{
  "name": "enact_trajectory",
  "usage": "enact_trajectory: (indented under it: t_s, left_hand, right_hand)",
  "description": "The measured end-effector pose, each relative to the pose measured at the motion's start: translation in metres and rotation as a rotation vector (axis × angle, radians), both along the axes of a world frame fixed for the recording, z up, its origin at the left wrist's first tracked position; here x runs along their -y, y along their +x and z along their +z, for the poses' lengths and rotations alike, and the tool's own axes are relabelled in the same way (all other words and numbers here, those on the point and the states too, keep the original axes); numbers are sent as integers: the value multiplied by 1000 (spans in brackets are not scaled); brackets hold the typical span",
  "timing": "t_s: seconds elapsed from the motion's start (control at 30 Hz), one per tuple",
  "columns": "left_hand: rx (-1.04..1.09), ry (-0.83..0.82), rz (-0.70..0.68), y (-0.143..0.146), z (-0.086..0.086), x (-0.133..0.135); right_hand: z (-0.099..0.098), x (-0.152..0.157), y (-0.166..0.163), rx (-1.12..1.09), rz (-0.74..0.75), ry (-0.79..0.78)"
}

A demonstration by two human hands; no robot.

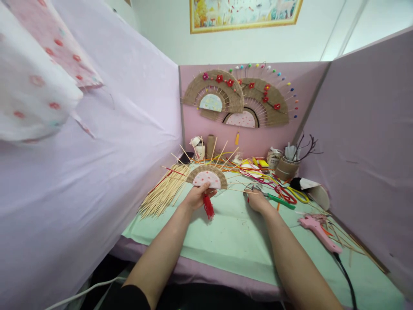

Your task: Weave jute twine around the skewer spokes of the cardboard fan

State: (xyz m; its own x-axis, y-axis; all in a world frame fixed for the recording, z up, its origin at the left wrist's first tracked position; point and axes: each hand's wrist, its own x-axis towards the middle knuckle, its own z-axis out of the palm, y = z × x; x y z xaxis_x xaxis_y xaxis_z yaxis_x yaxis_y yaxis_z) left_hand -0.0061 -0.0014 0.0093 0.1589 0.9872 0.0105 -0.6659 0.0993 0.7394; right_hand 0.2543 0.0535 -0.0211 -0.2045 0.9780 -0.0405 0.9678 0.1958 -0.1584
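Note:
My left hand is closed on the lower edge of a small half-round fan. The fan has a pink spotted fabric centre, a band of wound twine and thin sticks radiating outward. A red tassel hangs below it. To the right, my right hand is low over the table, its fingers curled at a greyish, shiny round thing whose kind is unclear. Just beyond that hand lies a tool with green handles; its head is partly hidden.
Bamboo sticks are piled on the left. A pink glue gun with a black cord lies at right. Coloured cords, a pot of twigs and a twine cone stand behind. Two larger fans hang on the back panel.

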Motion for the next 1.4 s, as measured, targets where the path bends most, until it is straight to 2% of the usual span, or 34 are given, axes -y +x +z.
enact_trajectory:
  t_s: [0.3, 0.47, 0.67, 0.8, 0.97, 1.23, 1.4]
  left_hand:
    - [-14, -16, 21, 0, 2, 2]
    - [-18, -19, 39, 0, 2, 1]
    - [13, -13, 59, 0, 2, 0]
    - [21, -13, 67, -1, 2, 0]
    - [74, -53, 87, -2, 5, -1]
    - [125, -80, 80, -3, 6, -2]
    - [111, -65, 97, -2, 5, -3]
  right_hand:
    - [1, 2, 1, -18, -18, 14]
    - [14, 8, -4, -46, -98, 153]
    - [24, 8, -8, -299, -156, 252]
    - [25, 6, -10, -470, -80, 296]
    - [20, 2, -20, -678, 8, 234]
    - [11, 4, -35, -765, 170, 289]
    - [11, 10, -39, -767, 173, 222]
